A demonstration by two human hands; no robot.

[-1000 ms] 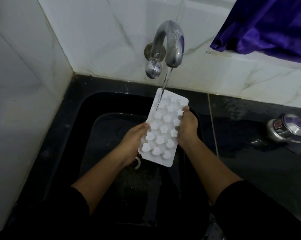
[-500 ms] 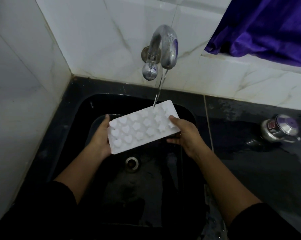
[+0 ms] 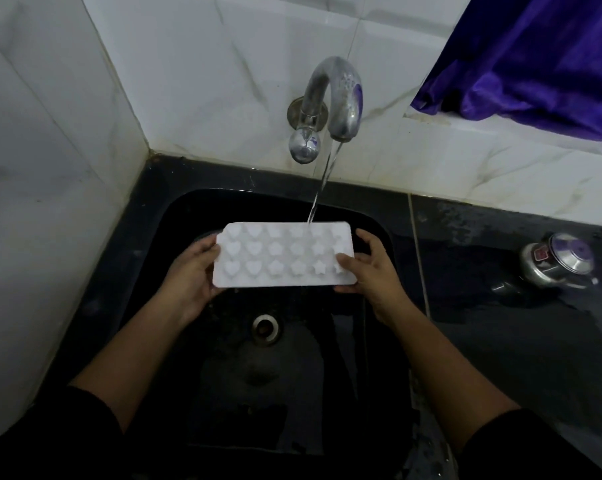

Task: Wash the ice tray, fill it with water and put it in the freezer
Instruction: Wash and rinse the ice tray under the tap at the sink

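**A:** What's changing mid-frame?

**B:** You're swinging the tray (image 3: pixel 285 259) down. A second ago it was standing on end under the tap (image 3: pixel 334 98). Now it's lying level, long side across the sink (image 3: pixel 154 237).

**A:** And my grip?

**B:** Your left hand (image 3: pixel 192 271) is gripping the left end, thumb at the edge and fingers curled beneath. The water (image 3: pixel 318 195) is landing on the far edge, right of middle. Your right hand (image 3: pixel 372 268) is pinching the right end, thumb on top.

**A:** Meaning?

**B:** You're probably going from rinsing to filling. Only the cells near the stream are catching water, so you'll likely be sliding the tray along.
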